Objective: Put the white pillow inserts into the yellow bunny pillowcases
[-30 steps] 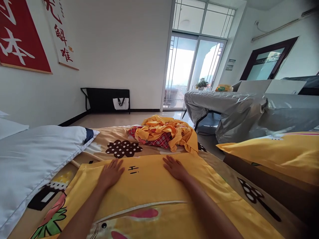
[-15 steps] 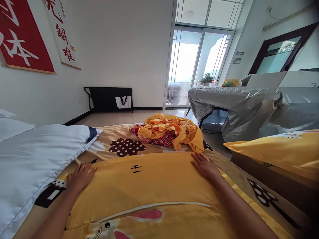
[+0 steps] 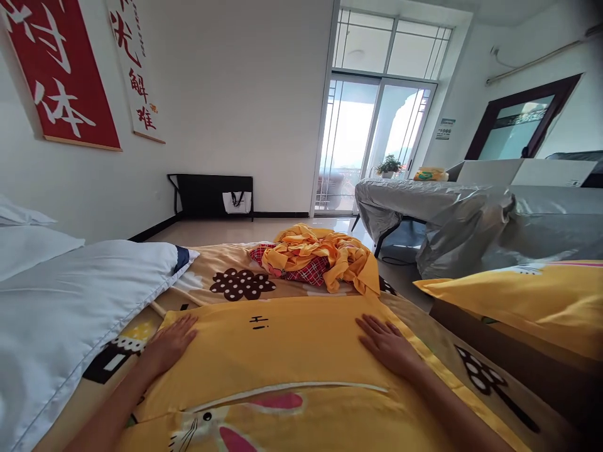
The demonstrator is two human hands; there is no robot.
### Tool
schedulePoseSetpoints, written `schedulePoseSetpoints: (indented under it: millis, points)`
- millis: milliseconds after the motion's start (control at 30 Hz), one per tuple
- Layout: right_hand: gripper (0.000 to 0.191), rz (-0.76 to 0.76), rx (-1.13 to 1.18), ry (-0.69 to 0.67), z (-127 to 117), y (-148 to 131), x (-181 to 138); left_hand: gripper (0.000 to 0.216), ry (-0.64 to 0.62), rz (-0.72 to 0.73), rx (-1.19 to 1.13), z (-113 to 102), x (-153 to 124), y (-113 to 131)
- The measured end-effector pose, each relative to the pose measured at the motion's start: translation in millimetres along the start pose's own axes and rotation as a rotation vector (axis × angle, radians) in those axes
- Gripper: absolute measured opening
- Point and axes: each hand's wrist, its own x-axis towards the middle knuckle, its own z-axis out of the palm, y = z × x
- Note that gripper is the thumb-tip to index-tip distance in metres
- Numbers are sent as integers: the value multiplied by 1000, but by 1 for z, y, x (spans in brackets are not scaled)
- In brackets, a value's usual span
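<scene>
A yellow pillowcase [image 3: 282, 351] lies spread flat in front of me, with "Hi!" lettering near its far edge. A zipper [image 3: 287, 384] crosses it, slightly bowed, and a printed rabbit shows below. My left hand [image 3: 172, 342] rests palm down near its far left corner, fingers stretched out. Toward the far right side, my right hand [image 3: 384, 339] presses flat on the cloth with fingers spread. Just beyond the far edge sits a crumpled heap of yellow and red plaid cloth [image 3: 325, 257].
White pillows [image 3: 103, 295] lie at the left on the tan patterned bed cover [image 3: 188, 295]. A yellow pillow [image 3: 527, 301] lies on a box at the right. Behind it stands a table [image 3: 433, 194] under silver plastic. A folded black frame [image 3: 202, 194] leans against the wall.
Both hands have slid slightly toward me and inward over the pillowcase, staying flat. My view has tilted up a little.
</scene>
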Motion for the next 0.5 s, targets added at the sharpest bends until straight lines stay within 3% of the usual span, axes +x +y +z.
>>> schedulePoseSetpoints:
  millis: [133,200,300,400,500]
  points:
    - [54,185,-126,20,-13,10,0,55,56,-212,95,-5,-3,-6]
    - [50,229,-165,88,-24,-4,5,53,138,-210,136,-13,-8,10]
    - [51,134,-142,174,-33,-62,19,52,209,52,129,-24,-13,74]
    - [49,-190,10,108,-28,-146,34,55,5,353,-89,-23,-7,160]
    - [50,-371,106,49,-18,-202,44,54,-91,398,-140,-11,9,207]
